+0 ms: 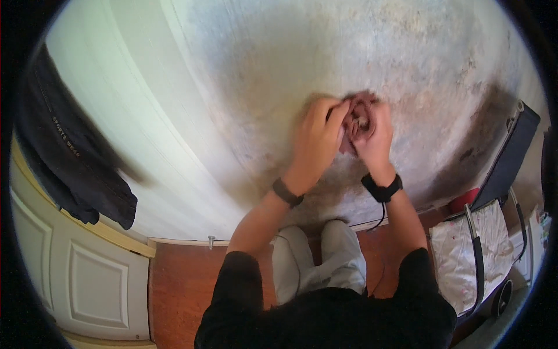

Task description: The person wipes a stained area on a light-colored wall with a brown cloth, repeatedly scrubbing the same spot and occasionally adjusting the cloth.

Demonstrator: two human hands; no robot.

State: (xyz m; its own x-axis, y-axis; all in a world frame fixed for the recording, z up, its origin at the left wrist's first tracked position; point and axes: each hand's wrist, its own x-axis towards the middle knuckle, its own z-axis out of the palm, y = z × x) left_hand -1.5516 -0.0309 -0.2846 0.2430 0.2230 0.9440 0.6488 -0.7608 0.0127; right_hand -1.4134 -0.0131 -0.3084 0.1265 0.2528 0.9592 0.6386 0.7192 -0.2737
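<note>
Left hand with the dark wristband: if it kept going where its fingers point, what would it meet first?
Likely the small blurred reddish object held between the left hand and the right hand; the stained grey wall lies beyond it.

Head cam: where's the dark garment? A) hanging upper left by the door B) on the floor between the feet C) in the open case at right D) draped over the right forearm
A: the dark garment hangs at upper left, above the white panelled door.
</note>
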